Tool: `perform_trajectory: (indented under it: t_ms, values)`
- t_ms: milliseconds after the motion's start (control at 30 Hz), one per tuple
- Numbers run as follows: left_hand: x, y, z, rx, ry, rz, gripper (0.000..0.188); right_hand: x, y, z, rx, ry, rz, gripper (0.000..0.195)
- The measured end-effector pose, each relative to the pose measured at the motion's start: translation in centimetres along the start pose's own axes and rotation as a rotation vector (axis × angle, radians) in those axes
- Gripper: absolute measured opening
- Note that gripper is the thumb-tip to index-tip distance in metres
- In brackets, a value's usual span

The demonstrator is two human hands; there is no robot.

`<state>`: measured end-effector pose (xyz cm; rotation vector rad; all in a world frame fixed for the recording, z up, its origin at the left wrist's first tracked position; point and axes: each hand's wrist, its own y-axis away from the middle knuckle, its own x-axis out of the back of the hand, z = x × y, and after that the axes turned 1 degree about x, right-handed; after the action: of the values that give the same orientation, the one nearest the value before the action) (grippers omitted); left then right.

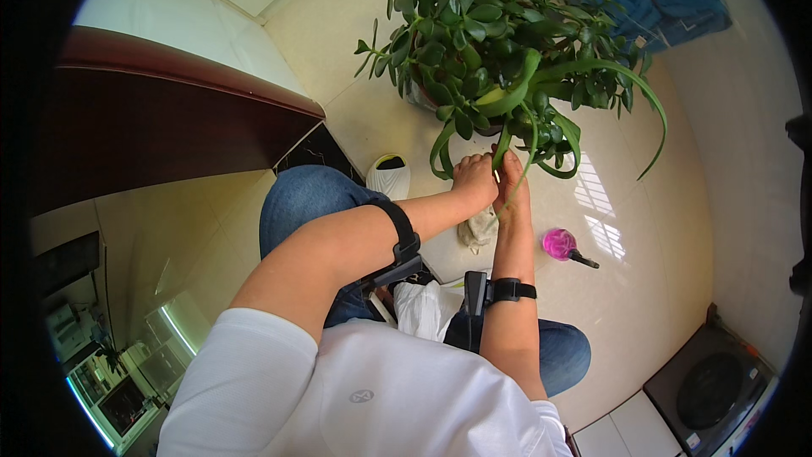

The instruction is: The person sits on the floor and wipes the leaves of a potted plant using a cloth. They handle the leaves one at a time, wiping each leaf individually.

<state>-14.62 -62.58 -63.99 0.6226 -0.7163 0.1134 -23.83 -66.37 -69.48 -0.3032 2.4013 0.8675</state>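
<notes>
A long strap-like green leaf (pixel 502 147) droops from the potted plant into my two hands. My left hand (pixel 474 179) is curled at its left side, knuckles up, fingertips hidden. From the right, my right hand (pixel 510 176) grips the same leaf between thumb and fingers, and the hands touch. A thin leaf strip hangs across my right wrist. Above them spreads a bushy jade plant (pixel 463 19) with thick oval leaves; its pot is mostly hidden. Below my hands is a beige cloth (pixel 476 233); whether it hangs or lies on the floor is unclear.
A pink spray bottle (pixel 561 245) lies on the glossy tile floor (pixel 634 304) to the right. White shoe (pixel 389 179) is at left, near a dark red wooden panel (pixel 190 120). Blue bags (pixel 679 6) rest at the wall behind the plant. A dark appliance (pixel 707 387) stands lower right.
</notes>
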Motion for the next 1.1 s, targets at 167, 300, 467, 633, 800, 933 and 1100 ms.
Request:
perform_trajectory:
  t_ms: [167,300,467,633,800,933,1100]
  values:
    - [-0.5,2.4,0.6,0.185,0.096,0.032,0.067,0.7,0.0,1.0,-0.08,-0.117,-0.06,0.031]
    - [0.8,6.1,0.9,0.461,0.76,-0.224,0.07,0.3,0.5,2.8,-0.211,-0.171,0.112,0.025]
    - [6.3,9.9,2.5,0.457,1.097,-0.483,0.057,2.8,-0.8,6.2,-0.379,-0.23,0.198,0.023]
    - [6.7,8.5,1.7,0.361,1.11,-0.532,0.051,0.5,-0.7,5.7,-0.512,-0.36,0.152,0.023]
    - [5.6,7.9,2.5,0.375,0.98,-0.565,0.046,0.9,-1.3,5.6,-0.547,-0.363,0.017,0.024]
    - [6.2,7.8,3.2,0.406,0.929,-0.63,0.043,-1.1,0.1,4.1,-0.514,-0.387,-0.147,0.034]
    - [6.4,7.8,3.5,0.399,0.921,-0.664,0.041,-1.3,0.3,4.8,-0.411,-0.474,-0.212,0.033]
